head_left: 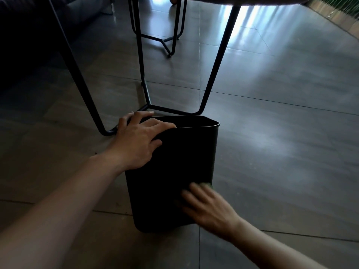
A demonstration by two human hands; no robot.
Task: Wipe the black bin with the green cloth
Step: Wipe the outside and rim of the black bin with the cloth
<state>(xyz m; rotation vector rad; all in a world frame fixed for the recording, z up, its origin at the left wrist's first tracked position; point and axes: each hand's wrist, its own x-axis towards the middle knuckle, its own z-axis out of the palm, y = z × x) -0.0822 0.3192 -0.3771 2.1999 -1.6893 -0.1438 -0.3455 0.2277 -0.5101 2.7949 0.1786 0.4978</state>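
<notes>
The black bin [174, 162] stands upright on the tiled floor in the middle of the head view, its open mouth facing up. My left hand [136, 138] grips the bin's near left rim corner, fingers curled over the edge. My right hand [207, 204] is blurred and lies flat against the lower right of the bin's front wall. A sliver of the green cloth [208, 185] shows just past its fingertips; the rest of the cloth is hidden under the hand.
Black metal table legs [215, 61] with a floor brace [171, 109] stand right behind the bin. A second stool frame [171, 39] is farther back. A dark sofa [29, 35] fills the far left. Grey floor tiles [281, 152] spread to the right.
</notes>
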